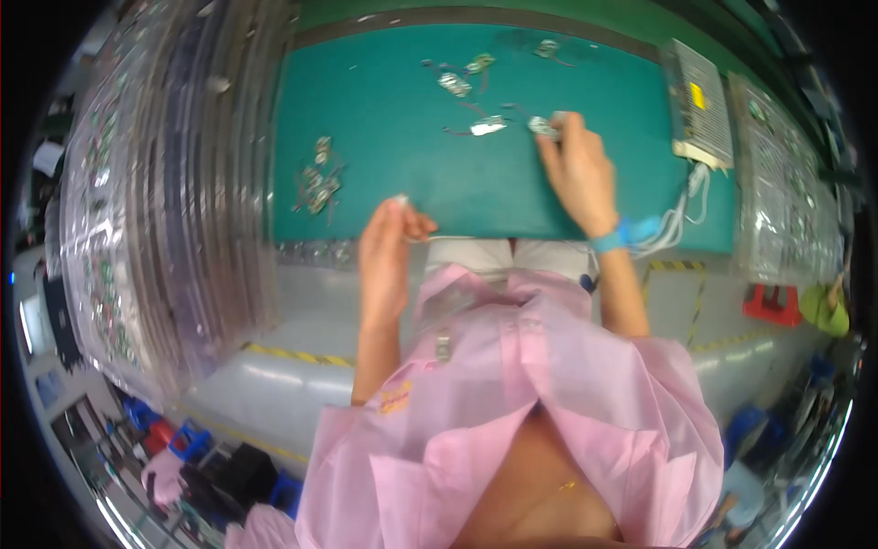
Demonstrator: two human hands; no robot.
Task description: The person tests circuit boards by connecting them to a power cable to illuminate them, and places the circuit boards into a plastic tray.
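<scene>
My right hand (pixel 583 174), with a blue strap on its wrist, is over the green mat (pixel 393 110). Its thumb and fingers are closed at a small circuit board with wires (pixel 541 126). My left hand (pixel 386 245) is by the mat's front edge, fingertips pinched on a tiny pale thing (pixel 402 199) too blurred to name. Close to my right hand lies a white wired piece (pixel 488 126). Farther back are more small wired boards (pixel 454 84) and another wired board (pixel 547 48). To the left sits a small cluster of wired boards (pixel 320 190).
Tall stacks of clear plastic trays (pixel 174 183) holding boards stand at the left. A metal box with a yellow label (pixel 701 102) is at the right, with white cables (pixel 681 215) hanging from it. More clear trays (pixel 786 192) stand beyond. A red stool (pixel 771 305) is on the floor.
</scene>
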